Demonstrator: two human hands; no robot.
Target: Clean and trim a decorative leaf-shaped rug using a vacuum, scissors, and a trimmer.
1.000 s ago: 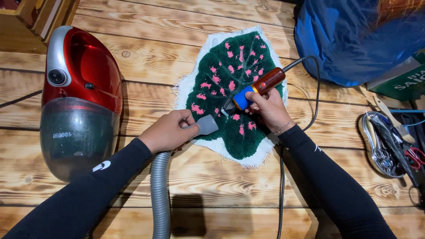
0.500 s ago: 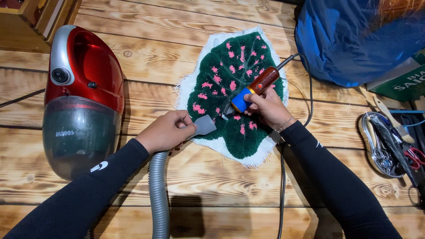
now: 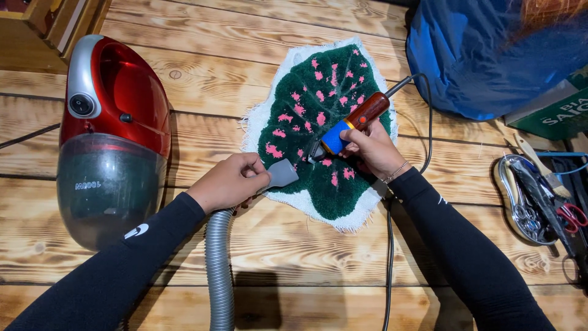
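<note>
My left hand (image 3: 228, 182) grips vacuum nozzle (image 3: 281, 174) at trimmer's tip to catch fluff | right hand (image 3: 372, 149) clasps corded trimmer (image 3: 349, 125) on leaf rug (image 3: 324, 122), frame centre

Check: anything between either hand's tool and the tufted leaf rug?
Nothing visible. The right hand holds the corded trimmer with its tip right on the green-and-pink rug. The left hand holds the grey vacuum nozzle at the rug's left edge, with no object between.
</note>
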